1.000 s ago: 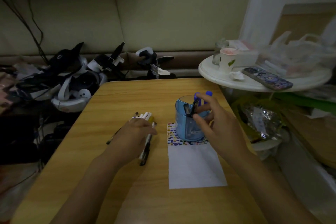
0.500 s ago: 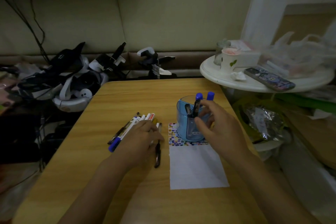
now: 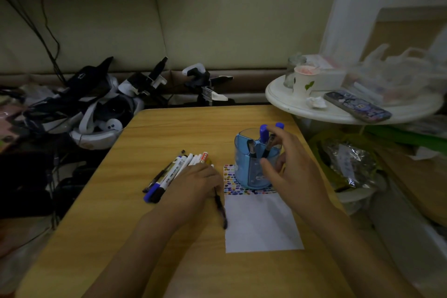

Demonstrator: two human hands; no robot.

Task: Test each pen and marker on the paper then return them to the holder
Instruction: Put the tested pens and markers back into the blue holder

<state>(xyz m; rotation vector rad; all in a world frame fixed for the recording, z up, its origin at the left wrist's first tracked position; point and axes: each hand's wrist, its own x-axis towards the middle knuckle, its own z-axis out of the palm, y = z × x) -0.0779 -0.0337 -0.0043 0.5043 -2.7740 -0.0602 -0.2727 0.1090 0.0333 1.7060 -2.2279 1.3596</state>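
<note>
A translucent blue holder (image 3: pixel 244 172) stands on the top edge of a white paper (image 3: pixel 262 222) that carries rows of coloured dots. Two blue-capped markers (image 3: pixel 263 130) and dark pens stand in it. My right hand (image 3: pixel 294 172) hovers at the holder's right side, fingers spread loosely near the pens and holding nothing. A bundle of markers and pens (image 3: pixel 177 170) lies on the wooden table (image 3: pixel 169 128) left of the paper. My left hand (image 3: pixel 193 184) rests on the bundle's near end and grips a black pen (image 3: pixel 220 205) that points down along the paper's left edge.
A white round side table (image 3: pixel 338 115) at the right holds a paper cup (image 3: pixel 303 82), a glass jar, a phone (image 3: pixel 356 105) and plastic bags. Headsets and cables (image 3: pixel 96 113) are piled beyond the table's left edge. A foil bag sits low at the right.
My right hand has let a pen go into the holder and opened its fingers. My left hand slid toward me off the bundle, drawing the black pen toward the paper.
</note>
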